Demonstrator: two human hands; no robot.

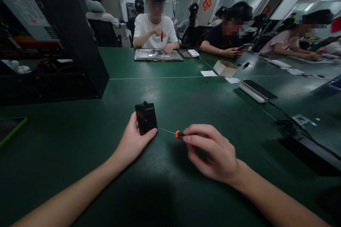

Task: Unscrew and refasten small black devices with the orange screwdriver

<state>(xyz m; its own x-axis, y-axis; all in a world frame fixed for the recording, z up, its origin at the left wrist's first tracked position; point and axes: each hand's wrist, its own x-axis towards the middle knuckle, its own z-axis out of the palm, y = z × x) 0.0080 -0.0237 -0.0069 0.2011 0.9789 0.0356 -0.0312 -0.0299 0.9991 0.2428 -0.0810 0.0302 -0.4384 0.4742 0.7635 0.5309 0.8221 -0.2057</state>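
Observation:
A small black box-shaped device (146, 117) stands on the green table (170, 95) in front of me. My left hand (131, 141) grips it from the left and below, thumb against its lower right corner. My right hand (211, 152) is closed round a small screwdriver (178, 134) with an orange and black handle. Its thin shaft points left and its tip meets the right side of the device.
A big black cabinet (53, 35) stands at the left. Across the table a person works with a screwdriver on a flat panel (158, 55). A small cardboard box (225, 68), a phone on a white block (257, 91) and cables lie at the right, where other people sit.

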